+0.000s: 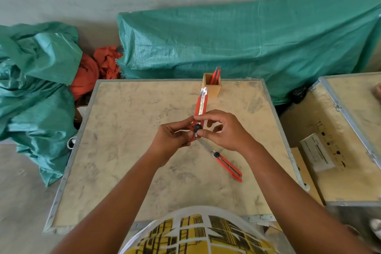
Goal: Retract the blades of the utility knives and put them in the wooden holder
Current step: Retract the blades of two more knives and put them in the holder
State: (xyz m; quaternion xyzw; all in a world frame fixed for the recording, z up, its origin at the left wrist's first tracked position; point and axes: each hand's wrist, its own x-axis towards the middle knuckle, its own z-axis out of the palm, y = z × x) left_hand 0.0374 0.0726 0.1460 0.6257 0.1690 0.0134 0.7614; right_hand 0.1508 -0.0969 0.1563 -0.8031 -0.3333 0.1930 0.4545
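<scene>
I hold a red utility knife (201, 107) upright over the middle of the wooden table (127, 150), its metal tip pointing away from me. My left hand (172, 136) grips its lower end from the left. My right hand (224, 130) pinches it at the black slider knob. A second red utility knife (227, 166) lies flat on the table below my right wrist, blade end toward my hands. The wooden holder (212, 87) stands at the table's far edge with two red knives (216, 74) sticking out of it.
Green tarpaulin (247, 43) covers a bulk behind the table and lies heaped at the left (35, 80). Orange cloth (97, 68) sits between them. Another metal-edged wooden crate (340, 134) stands to the right with a white box (316, 152) on it.
</scene>
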